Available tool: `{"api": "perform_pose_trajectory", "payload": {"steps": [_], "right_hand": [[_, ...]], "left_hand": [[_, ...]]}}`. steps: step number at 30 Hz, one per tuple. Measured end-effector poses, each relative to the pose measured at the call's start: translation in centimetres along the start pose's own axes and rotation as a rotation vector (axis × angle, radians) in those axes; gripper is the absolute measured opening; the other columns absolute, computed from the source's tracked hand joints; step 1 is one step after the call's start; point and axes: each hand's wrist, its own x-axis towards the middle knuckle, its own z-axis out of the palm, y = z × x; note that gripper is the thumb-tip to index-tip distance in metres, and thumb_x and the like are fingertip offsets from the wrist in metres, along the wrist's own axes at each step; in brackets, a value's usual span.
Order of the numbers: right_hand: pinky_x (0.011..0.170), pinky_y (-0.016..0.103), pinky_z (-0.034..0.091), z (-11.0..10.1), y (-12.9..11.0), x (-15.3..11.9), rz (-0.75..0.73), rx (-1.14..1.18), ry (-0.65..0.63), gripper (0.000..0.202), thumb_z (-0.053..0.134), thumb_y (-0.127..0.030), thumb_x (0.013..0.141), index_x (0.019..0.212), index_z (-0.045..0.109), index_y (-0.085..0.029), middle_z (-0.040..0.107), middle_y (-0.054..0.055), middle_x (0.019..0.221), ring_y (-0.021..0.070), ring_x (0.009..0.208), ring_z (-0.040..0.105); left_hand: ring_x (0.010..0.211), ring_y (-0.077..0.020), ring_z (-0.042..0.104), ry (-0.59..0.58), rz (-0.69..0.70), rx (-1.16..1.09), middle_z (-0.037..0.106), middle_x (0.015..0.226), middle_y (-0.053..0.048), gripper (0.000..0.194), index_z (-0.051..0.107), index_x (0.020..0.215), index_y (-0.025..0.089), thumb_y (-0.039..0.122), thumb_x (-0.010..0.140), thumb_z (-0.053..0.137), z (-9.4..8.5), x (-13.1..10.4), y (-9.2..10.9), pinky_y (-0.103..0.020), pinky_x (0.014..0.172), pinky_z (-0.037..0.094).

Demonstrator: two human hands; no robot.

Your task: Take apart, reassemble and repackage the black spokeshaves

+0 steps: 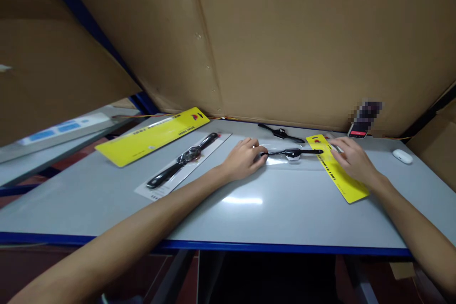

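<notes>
Fingers closed, my left hand (245, 158) grips the left end of a black spokeshave-like tool (292, 153), which lies across clear plastic packaging (276, 159) on the grey table. My right hand (351, 159) is over a yellow card (338, 175) with black print, its fingers pinching a small light-coloured piece (336, 148) that I cannot make out. Behind the held tool lies a second black tool (281, 133). Another black tool (183, 159) sits in clear plastic on a white card (210, 156) to the left of my left hand.
A larger yellow card (153, 137) lies at the table's back left. A phone (364, 118) leans against the cardboard wall (285, 47) at the back right, with a white earbud-like case (402, 156) nearby. The blue table edge (249, 246) runs along the front.
</notes>
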Motion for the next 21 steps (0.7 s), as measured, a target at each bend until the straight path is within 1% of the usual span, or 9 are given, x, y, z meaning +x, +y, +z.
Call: {"api": "perform_pose_trajectory", "payload": {"steps": [2,4,8,10,12,14,17,19,21], "right_hand": [[0.105,0.053,0.048,0.2,-1.2,0.0,-0.071,0.032,-0.029,0.036,0.041,-0.037,0.104,0.124,0.066,-0.022,0.064,0.014,0.133,0.0315,0.126,0.059],[0.108,0.054,0.046,0.5,-2.1,-0.1,-0.085,0.029,-0.091,0.035,0.04,-0.038,0.104,0.12,0.068,-0.022,0.062,0.014,0.139,0.0318,0.133,0.055],[0.108,0.056,0.046,1.1,-3.1,0.0,0.041,0.016,-0.216,0.04,0.039,-0.038,0.104,0.13,0.064,-0.022,0.056,0.014,0.15,0.0334,0.138,0.052],[0.106,0.058,0.046,1.3,-3.4,0.2,0.097,0.008,-0.26,0.044,0.045,-0.041,0.1,0.137,0.06,-0.022,0.051,0.015,0.154,0.036,0.137,0.052],[0.104,0.06,0.046,1.4,-3.6,0.5,0.142,0.009,-0.279,0.048,0.05,-0.045,0.097,0.138,0.06,-0.021,0.049,0.016,0.154,0.0381,0.134,0.054],[0.104,0.059,0.046,1.4,-3.8,0.8,0.18,0.057,-0.268,0.046,0.047,-0.047,0.098,0.131,0.064,-0.02,0.053,0.016,0.147,0.0372,0.129,0.057],[0.107,0.054,0.044,1.1,-3.7,1.1,0.211,0.203,-0.241,0.043,0.037,-0.047,0.103,0.113,0.071,-0.022,0.061,0.013,0.133,0.0329,0.123,0.06],[0.107,0.051,0.044,0.9,-3.5,1.1,0.213,0.264,-0.219,0.047,0.03,-0.044,0.105,0.103,0.073,-0.024,0.063,0.011,0.129,0.0304,0.121,0.061],[0.106,0.049,0.045,0.9,-3.3,1.1,0.205,0.254,-0.188,0.046,0.031,-0.041,0.104,0.096,0.074,-0.024,0.062,0.011,0.126,0.0288,0.119,0.062]], "left_hand": [[0.097,-0.0279,0.053,-0.005,-0.011,-0.016,0.06,0.103,-0.013,0.043,0.073,0.115,0.016,0.04,0.102,0.041,0.0,0.0,0.0,-0.044,0.09,0.045],[0.099,-0.028,0.053,-0.005,-0.024,-0.03,0.058,0.107,-0.013,0.043,0.073,0.116,0.016,0.04,0.102,0.04,0.0,-0.1,0.0,-0.045,0.093,0.045],[0.102,-0.029,0.051,-0.024,-0.054,-0.017,0.056,0.112,-0.014,0.044,0.073,0.115,0.017,0.041,0.103,0.038,0.2,0.1,0.1,-0.047,0.094,0.045],[0.102,-0.0296,0.051,-0.036,-0.069,0.004,0.056,0.113,-0.014,0.042,0.072,0.114,0.017,0.039,0.102,0.038,0.3,0.3,0.2,-0.048,0.094,0.045],[0.102,-0.0302,0.051,-0.051,-0.082,0.029,0.056,0.114,-0.015,0.041,0.072,0.113,0.016,0.037,0.102,0.039,0.3,0.7,0.3,-0.049,0.093,0.045],[0.104,-0.0311,0.051,-0.074,-0.095,0.048,0.056,0.115,-0.015,0.04,0.07,0.113,0.015,0.035,0.102,0.037,0.3,0.9,0.3,-0.049,0.093,0.045],[0.106,-0.0315,0.051,-0.11,-0.115,0.048,0.055,0.116,-0.016,0.039,0.069,0.111,0.015,0.032,0.101,0.034,0.1,1.0,0.4,-0.049,0.093,0.046],[0.106,-0.0316,0.051,-0.124,-0.111,0.051,0.055,0.115,-0.016,0.035,0.067,0.11,0.014,0.029,0.099,0.038,-0.1,0.8,0.5,-0.049,0.093,0.046],[0.107,-0.032,0.051,-0.124,-0.093,0.076,0.055,0.115,-0.016,0.031,0.065,0.11,0.014,0.028,0.095,0.042,-0.3,0.6,0.8,-0.049,0.093,0.046]]}}
